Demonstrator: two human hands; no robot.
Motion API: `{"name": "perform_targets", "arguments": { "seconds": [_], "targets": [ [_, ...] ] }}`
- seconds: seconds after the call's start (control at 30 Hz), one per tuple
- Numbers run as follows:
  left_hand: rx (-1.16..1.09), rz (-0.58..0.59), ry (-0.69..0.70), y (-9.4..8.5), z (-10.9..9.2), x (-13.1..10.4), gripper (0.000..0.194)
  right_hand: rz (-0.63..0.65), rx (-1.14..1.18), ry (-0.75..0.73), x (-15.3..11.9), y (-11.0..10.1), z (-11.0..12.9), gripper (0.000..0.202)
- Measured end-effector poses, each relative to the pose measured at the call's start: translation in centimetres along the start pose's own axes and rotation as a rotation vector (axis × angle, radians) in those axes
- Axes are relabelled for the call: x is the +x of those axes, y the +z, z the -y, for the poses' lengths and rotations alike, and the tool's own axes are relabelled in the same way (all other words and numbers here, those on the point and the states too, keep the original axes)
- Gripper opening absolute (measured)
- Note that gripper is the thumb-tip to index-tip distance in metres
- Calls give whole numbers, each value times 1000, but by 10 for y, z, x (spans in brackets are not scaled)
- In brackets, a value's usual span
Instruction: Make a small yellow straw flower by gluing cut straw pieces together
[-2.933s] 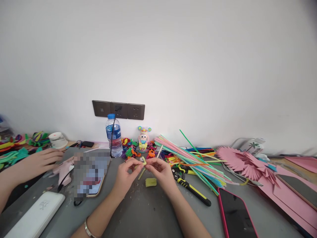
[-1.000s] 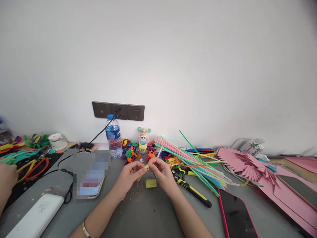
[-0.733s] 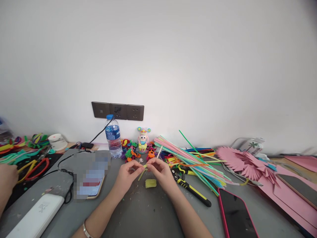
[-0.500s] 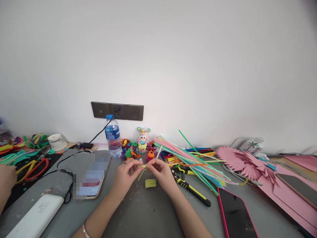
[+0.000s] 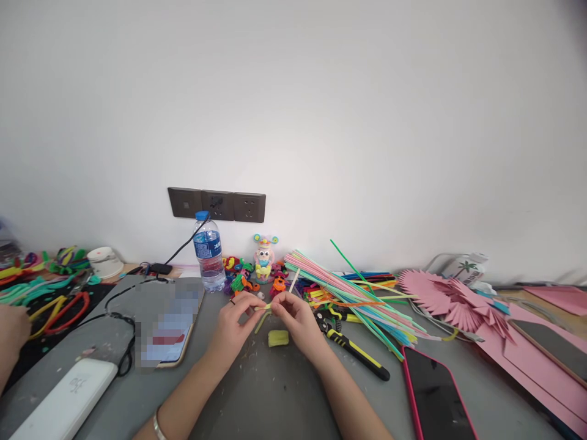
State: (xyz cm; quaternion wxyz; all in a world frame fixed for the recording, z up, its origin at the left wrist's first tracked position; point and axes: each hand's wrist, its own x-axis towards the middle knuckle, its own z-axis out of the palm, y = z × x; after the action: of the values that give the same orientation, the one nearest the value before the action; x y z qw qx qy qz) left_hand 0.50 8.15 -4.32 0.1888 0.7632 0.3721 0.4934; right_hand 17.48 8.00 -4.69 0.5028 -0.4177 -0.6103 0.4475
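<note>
Between the fingertips of my left hand (image 5: pixel 237 321) and my right hand (image 5: pixel 296 319) is a thin pale-yellow pipe cleaner (image 5: pixel 262 321), pinched by both. One end of it hangs down below the left fingers; much of the rest is hidden. On the grey mat (image 5: pixel 257 397) just under the hands lies a small yellow-green bundle of short pieces (image 5: pixel 278 338). A white stick (image 5: pixel 295 279) slants up behind my right fingers. Pliers (image 5: pixel 355 353) with black and yellow handles rest to the right of my right hand.
Behind the hands stand a water bottle (image 5: pixel 209 253) and a small figurine (image 5: pixel 264 256). A pipe-cleaner bundle (image 5: pixel 348 293) spreads to the right, near a pink-cased phone (image 5: pixel 438 397) and folded pink paper (image 5: pixel 458 305). At left are a power bank (image 5: pixel 68 403), a phone (image 5: pixel 167 330) and another person's hand (image 5: pixel 11 339).
Both hands stay almost in place, still pinching the yellow pipe cleaner with only slight finger movement. The other person's hand at the left edge has shifted a little.
</note>
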Motion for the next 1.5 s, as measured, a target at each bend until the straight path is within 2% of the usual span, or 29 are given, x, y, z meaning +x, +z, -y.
{"name": "perform_targets", "arguments": {
  "seconds": [0.3,0.53,0.67,0.8,1.03,1.23,1.5],
  "targets": [
    [-166,63,-216,5,6,-1,13,-35,-9,-18,2,-1,-4,26],
    [-324,89,-421,7,7,-1,22,-59,-171,-136,-1,-2,4,14],
    [-347,98,-493,6,6,0,27,-77,-209,-193,0,-3,5,10],
    [-321,81,-457,5,6,0,24,-82,-199,-193,0,-4,5,10],
    [-282,34,-336,5,3,1,19,-35,-101,-111,0,-3,4,16],
    [-287,99,-286,2,-1,1,18,65,73,1,0,-6,8,28],
    [-376,218,-210,-6,-7,4,20,233,262,49,-4,-13,16,20]
  ]
}}
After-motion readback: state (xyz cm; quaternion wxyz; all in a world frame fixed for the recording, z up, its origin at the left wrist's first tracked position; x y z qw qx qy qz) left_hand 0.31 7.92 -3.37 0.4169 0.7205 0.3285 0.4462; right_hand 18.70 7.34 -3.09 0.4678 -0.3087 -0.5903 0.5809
